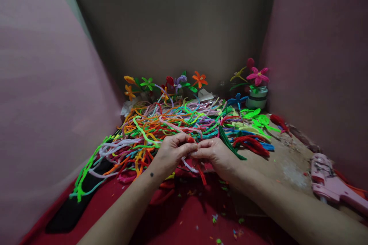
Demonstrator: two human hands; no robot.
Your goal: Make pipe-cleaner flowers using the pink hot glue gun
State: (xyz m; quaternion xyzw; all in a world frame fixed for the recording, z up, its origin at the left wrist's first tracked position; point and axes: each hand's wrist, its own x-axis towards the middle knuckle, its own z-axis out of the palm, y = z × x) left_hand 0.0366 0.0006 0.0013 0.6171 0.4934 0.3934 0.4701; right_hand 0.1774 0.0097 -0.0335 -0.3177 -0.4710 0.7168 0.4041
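Note:
My left hand (171, 150) and my right hand (216, 154) meet in the middle, fingers pinched together on a red pipe cleaner (201, 174). Its bent red tip shows above my left fingers and a red length hangs down below my right hand. A dark green pipe cleaner (230, 143) runs along the back of my right hand. Just behind both hands lies a big tangled heap of pipe cleaners (161, 122) in many colours.
Finished pipe-cleaner flowers (198, 79) stand along the back wall, and a pink flower in a small pot (257, 97) is at the back right. A pink glue gun (330, 182) lies at the right. Red cloth (184, 214) covers the near surface. Pink walls close in both sides.

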